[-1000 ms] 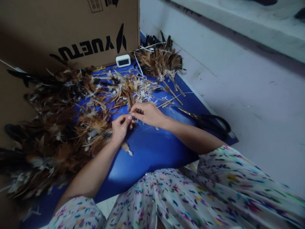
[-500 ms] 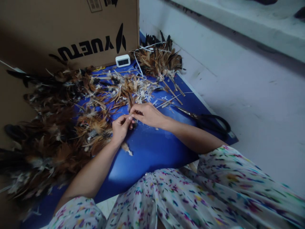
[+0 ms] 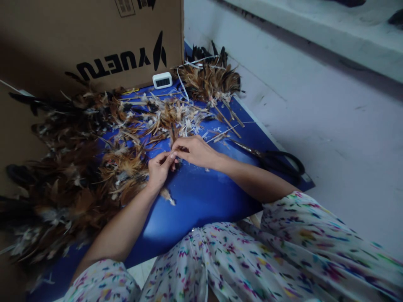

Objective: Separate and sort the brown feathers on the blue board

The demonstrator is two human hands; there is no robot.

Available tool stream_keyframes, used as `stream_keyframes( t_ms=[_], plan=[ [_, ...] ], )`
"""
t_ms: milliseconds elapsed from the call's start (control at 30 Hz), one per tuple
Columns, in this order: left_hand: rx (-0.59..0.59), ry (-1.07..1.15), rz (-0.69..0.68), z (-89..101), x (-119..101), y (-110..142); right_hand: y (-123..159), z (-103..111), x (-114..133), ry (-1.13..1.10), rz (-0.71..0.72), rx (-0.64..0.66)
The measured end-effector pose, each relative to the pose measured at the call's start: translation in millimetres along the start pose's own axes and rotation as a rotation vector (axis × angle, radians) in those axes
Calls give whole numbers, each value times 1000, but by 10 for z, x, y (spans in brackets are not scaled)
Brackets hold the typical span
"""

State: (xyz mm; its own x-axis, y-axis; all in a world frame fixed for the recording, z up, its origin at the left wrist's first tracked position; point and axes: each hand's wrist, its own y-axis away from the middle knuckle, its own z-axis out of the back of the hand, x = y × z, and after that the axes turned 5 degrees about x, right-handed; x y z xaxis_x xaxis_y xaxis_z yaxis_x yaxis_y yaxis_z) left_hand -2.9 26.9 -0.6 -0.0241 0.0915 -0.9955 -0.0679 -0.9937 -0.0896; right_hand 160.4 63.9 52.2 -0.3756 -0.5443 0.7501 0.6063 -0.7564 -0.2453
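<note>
My left hand (image 3: pixel 160 167) and my right hand (image 3: pixel 197 152) meet over the blue tabletop (image 3: pixel 201 193), fingertips pinched together. A narrow brown feather (image 3: pixel 173 132) stands up from between their fingers; its lower end is hidden by them. Both hands are closed at this spot, and how the feather is shared between them is hard to make out. Close by my left hand lies a heap of tan feathers (image 3: pixel 124 165). One small pale feather (image 3: pixel 167 195) rests just below that hand. Past the fingertips, brown and white feathers (image 3: pixel 171 113) are strewn about.
Black-handled scissors (image 3: pixel 264 154) lie beyond my right forearm. A big pile of dark brown feathers (image 3: pixel 72 180) covers the left side. Behind are a small white digital timer (image 3: pixel 162 80), a cardboard box (image 3: pixel 126 42) and a feather bundle with sticks (image 3: pixel 210 79). A wall (image 3: pixel 315 117) borders the right.
</note>
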Motion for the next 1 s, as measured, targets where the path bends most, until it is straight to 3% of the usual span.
stream_keyframes(
  t_ms=[100,200,333,400,533,767,1000],
  plan=[
    [-23,40,2,4,37,-16,-18,52,10,-29,-21,-12],
    [-57,105,24,3,59,-35,-57,172,-54,-92,-63,-106],
    [-85,216,61,-3,42,-53,-125,349,-361,-6,-126,-307],
    [-97,254,72,-5,19,-58,-160,401,-563,86,-154,-348],
    [-119,301,85,-9,-32,-63,-258,408,-829,234,-272,-295],
    [-142,361,87,-2,-47,-79,-506,319,-832,489,-594,-193],
    [-140,368,96,4,-42,-73,-597,371,-959,322,-467,-163]
  ],
)
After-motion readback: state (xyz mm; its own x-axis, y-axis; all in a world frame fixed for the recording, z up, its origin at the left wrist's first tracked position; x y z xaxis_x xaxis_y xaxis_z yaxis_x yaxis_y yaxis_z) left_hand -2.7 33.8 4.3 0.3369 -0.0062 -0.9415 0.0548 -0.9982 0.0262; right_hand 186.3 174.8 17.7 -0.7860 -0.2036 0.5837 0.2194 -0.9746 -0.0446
